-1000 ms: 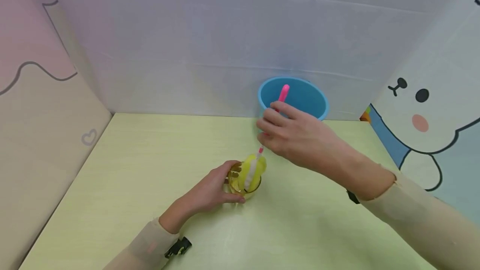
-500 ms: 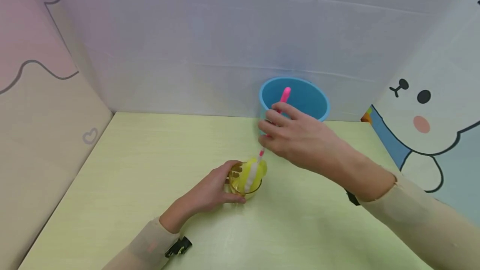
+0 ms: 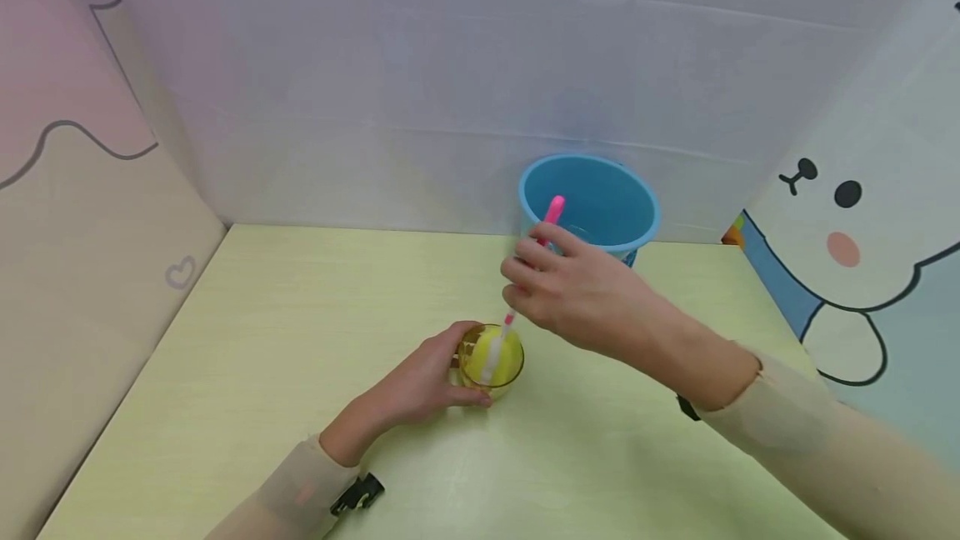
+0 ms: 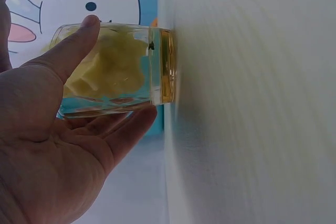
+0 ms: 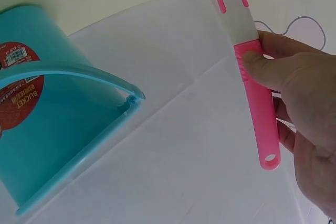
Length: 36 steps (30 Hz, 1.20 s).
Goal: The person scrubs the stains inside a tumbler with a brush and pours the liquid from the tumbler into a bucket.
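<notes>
The head of a yellow sponge brush (image 3: 493,357) is contained in a glass cup (image 4: 154,69) on the desk (image 3: 337,290). The cup is clasped by fingers of the left hand (image 3: 427,377), the pink handle (image 5: 261,108) by those of the right hand (image 3: 592,286); a blue bucket (image 3: 600,190) is seen behind.

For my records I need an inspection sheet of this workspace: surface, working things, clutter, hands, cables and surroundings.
Surface: pale yellow-green table, wood-like grain.
Job's things: amber-tinted glass, upright on the table; pink-handled brush, its yellow head inside the glass.
Clutter: blue bucket near the back wall; a faint clear shape inside, too unclear to name.
Grippers: left hand holds the glass; right hand grips the brush handle.
Cables: nothing seen.
Surroundings: plain back wall, cartoon-printed right side panel.
</notes>
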Available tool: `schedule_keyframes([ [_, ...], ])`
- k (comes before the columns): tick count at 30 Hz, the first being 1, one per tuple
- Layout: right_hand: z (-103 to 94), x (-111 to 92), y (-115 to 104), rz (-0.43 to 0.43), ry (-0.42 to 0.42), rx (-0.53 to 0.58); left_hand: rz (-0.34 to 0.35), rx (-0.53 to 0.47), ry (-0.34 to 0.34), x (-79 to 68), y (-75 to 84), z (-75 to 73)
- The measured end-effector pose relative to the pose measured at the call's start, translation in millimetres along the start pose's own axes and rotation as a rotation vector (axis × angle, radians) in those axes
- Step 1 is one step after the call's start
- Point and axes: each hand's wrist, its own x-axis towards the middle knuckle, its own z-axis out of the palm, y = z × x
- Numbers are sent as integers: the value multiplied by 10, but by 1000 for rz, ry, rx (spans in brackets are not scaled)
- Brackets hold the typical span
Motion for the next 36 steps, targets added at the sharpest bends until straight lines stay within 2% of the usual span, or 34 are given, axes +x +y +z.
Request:
schedule_keyframes([
  [12, 11, 31, -48, 14, 18, -28, 7, -9, -4, -12, 1, 0],
  [20, -61, -41, 37, 69, 29, -28, 0, -34, -9, -17, -1, 2],
  [36, -132, -244, 206, 121, -2, 22, -35, 8, -9, -16, 14, -4],
])
